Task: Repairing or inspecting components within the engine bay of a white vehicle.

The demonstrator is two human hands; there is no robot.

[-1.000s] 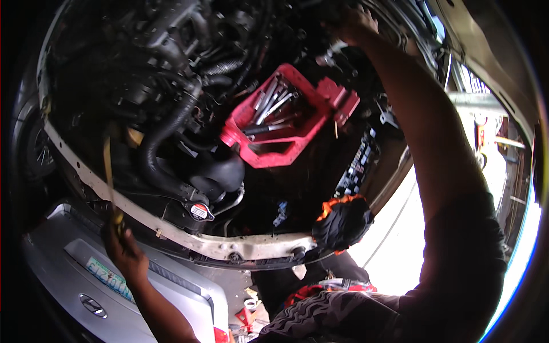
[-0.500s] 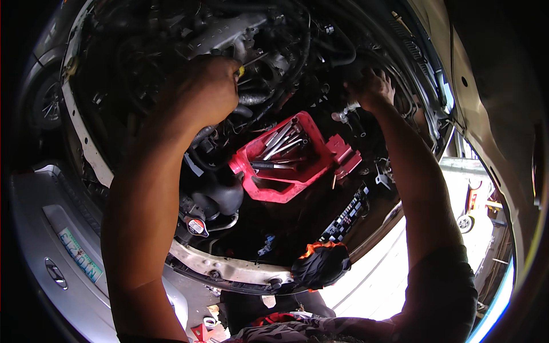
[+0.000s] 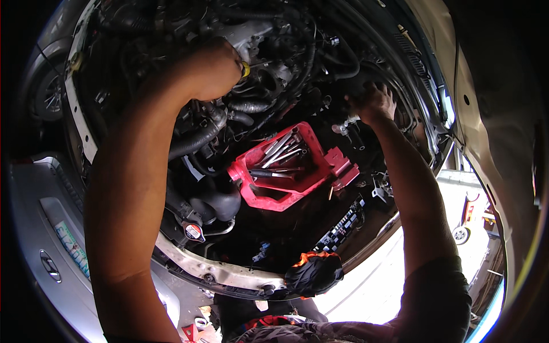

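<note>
My left hand [image 3: 213, 70] is closed around a yellow-handled screwdriver [image 3: 246, 70], whose thin shaft points right over the metal engine parts [image 3: 274, 74]. Most of the handle is hidden inside the fist. On the far right of the engine bay, my right hand [image 3: 374, 103] lies with spread fingers on a dark surface beside a small metal fitting [image 3: 343, 127]. Between my arms sits a red cut-open plastic container [image 3: 311, 191], well below both hands. Several metal wrenches [image 3: 278, 150] and a black-handled tool [image 3: 264, 173] lie in it.
Black hoses [image 3: 197, 140] run below my left wrist. A radiator cap [image 3: 194, 231] stands near the front panel [image 3: 229, 273], where a black and orange cloth [image 3: 314, 273] lies. An exposed fuse box [image 3: 340, 228] is at the right. The raised hood [image 3: 486, 114] borders the right side.
My left hand has moved slightly up with the screwdriver, its elbow shifting left. My right hand stays at the same spot. The whole view has shifted a little.
</note>
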